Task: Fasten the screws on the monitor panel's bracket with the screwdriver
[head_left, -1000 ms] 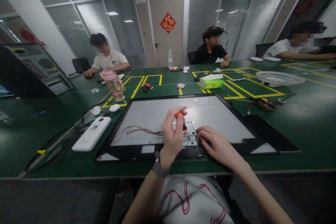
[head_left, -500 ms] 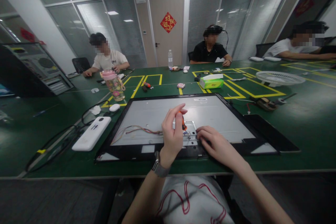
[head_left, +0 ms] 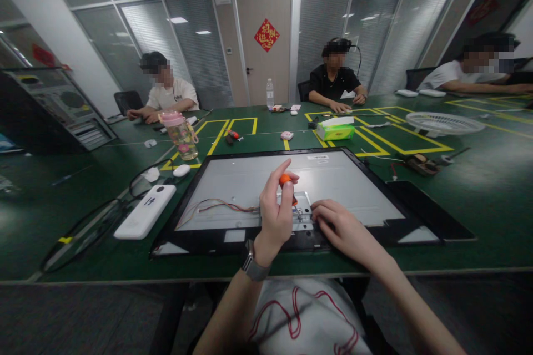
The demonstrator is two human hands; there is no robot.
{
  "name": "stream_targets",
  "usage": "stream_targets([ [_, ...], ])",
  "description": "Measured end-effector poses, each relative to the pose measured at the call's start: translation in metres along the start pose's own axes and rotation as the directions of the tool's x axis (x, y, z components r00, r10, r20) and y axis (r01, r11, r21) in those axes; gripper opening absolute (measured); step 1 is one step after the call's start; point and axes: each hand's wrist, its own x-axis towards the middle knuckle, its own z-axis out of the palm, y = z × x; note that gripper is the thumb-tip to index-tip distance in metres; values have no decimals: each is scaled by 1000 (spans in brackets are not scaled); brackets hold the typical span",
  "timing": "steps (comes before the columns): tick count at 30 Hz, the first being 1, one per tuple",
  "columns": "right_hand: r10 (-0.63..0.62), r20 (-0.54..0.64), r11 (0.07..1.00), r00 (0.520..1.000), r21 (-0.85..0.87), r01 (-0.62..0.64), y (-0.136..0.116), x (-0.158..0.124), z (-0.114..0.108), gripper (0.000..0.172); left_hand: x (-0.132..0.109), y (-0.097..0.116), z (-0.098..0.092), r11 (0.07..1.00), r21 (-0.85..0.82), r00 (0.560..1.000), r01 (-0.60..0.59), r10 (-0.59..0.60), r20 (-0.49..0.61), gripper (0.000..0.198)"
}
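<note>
My left hand (head_left: 275,213) is closed around a screwdriver with an orange and black handle (head_left: 285,179). The screwdriver stands tilted, its shaft running down to a small metal bracket (head_left: 307,199) on the back of a flat display panel (head_left: 350,183). At the bracket's right edge, my right hand (head_left: 339,224) has its fingers curled and pressed down; whatever lies under the fingertips is hidden. A bundle of thin coloured wires (head_left: 225,203) runs left from the bracket across the grey panel. The panel lies flat within its black frame.
Left of the panel lie a white power bank (head_left: 145,212), a black cable (head_left: 83,238) and a pink-lidded bottle (head_left: 181,136). A black slab (head_left: 428,211) borders the right side. Behind are a green tissue pack (head_left: 335,130) and a white fan grille (head_left: 443,123). Several people sit around the table.
My left hand has shifted slightly on the screwdriver, and more of its orange handle top shows. My right hand stays put. Across the table, two people have moved their arms.
</note>
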Motion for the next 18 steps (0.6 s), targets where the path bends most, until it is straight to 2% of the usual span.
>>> stream_targets([
  [3, -1, 2, 1000, 1000, 1, 1, 0, 0, 0, 23, 1, 1, -1, 997, 53, 998, -55, 54, 9, 33],
  [8, 1, 9, 1000, 1000, 0, -1, 1, 0, 0, 22, 4, 4, -2, 975, 177, 988, -133, 144, -49, 25],
  [18, -8, 1, 1000, 1000, 9, 8, 3, 0, 1, 24, 1, 2, -2, 992, 90, 995, -86, 90, -44, 30],
])
